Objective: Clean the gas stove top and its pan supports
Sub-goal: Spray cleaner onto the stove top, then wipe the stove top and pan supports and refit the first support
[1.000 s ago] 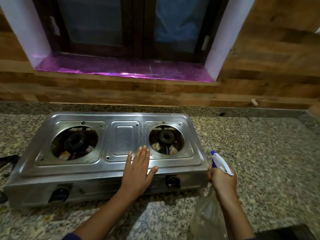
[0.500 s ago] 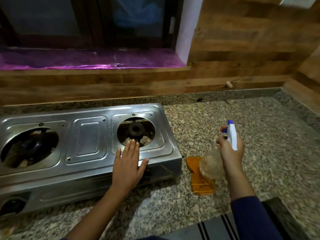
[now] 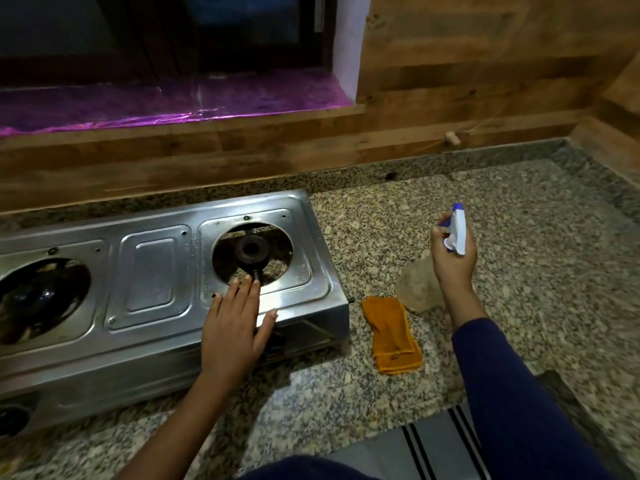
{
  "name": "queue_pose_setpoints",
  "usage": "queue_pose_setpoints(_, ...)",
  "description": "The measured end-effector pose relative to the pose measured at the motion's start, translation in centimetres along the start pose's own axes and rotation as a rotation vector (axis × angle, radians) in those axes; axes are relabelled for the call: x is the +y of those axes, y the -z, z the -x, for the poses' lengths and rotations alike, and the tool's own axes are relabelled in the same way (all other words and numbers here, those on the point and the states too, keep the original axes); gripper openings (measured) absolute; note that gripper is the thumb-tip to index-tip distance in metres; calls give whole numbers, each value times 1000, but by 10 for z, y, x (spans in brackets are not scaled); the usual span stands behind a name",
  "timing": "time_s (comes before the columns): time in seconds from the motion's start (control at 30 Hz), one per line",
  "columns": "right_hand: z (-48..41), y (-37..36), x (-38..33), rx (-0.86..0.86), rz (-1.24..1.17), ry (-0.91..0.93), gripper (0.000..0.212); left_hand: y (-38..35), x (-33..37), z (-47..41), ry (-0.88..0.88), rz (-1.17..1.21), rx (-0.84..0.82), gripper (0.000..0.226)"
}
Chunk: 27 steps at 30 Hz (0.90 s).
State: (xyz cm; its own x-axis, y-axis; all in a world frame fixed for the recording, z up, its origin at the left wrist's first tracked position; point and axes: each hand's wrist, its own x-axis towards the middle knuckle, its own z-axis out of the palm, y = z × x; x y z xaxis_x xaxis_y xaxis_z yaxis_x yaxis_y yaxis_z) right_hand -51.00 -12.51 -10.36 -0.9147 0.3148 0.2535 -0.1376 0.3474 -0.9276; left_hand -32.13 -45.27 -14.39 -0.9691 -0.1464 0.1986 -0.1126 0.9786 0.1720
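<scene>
On the granite counter (image 3: 519,209), steel gas stove (image 3: 152,271) sits left of centre, both burner openings bare, no pan supports on it. Left hand (image 3: 235,327) lies flat on the stove's front right edge, fingers spread, gripping nothing. Right hand (image 3: 453,261) is raised over the counter, fingers wrapped around a spray bottle (image 3: 457,233); the clear body below looks blurred. Orange cloth (image 3: 393,334) lies on the counter between stove and bottle.
</scene>
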Motion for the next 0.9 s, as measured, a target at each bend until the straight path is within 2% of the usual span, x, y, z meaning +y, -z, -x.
queue_pose_setpoints(0.1, -2, -1, -5, -35, -15, -26, 25, 0, 0, 0, -1, 23, 4, 65)
queue_pose_setpoints(0.17, 0, -2, -6, -51, -34, -44, 30, 0, 2, -1, -22, 48, -1, 63)
queue_pose_setpoints(0.23, 0, -1, -3, -68, -47, -60, 45, 0, 8, -4, -56, 76, -5, 60)
queue_pose_setpoints(0.33, 4, 4, 4, -124, -29, -126, 77, -2, 16, -5, -82, 112, -8, 57)
queue_pose_setpoints(0.43, 25, 9, 21, -80, 47, -209, 91, -3, 16, -6, -83, 111, -4, 57)
queue_pose_setpoints(0.5, 51, 7, 37, 77, 147, -258, 82, -3, 14, -5, -92, 105, -7, 56)
queue_pose_setpoints(0.57, 87, -1, 51, 133, 235, -240, 57, -4, 14, -6, -96, 99, -9, 57)
queue_pose_setpoints(0.63, 121, -12, 59, -31, 354, -197, 43, -5, 14, -6, -93, 95, -12, 57)
queue_pose_setpoints(0.7, 144, -19, 67, -249, 591, -99, 43, -5, 14, -5, -95, 94, -17, 57)
queue_pose_setpoints(0.77, 151, -24, 74, -360, 769, 8, 41, -5, 13, -4, -104, 95, -21, 57)
queue_pose_setpoints(0.83, 146, -24, 73, -413, 796, 24, 31, -4, 12, -4, -112, 99, -22, 58)
queue_pose_setpoints(0.9, 138, -21, 62, -469, 651, -38, 27, -1, 10, -3, -120, 111, -18, 59)
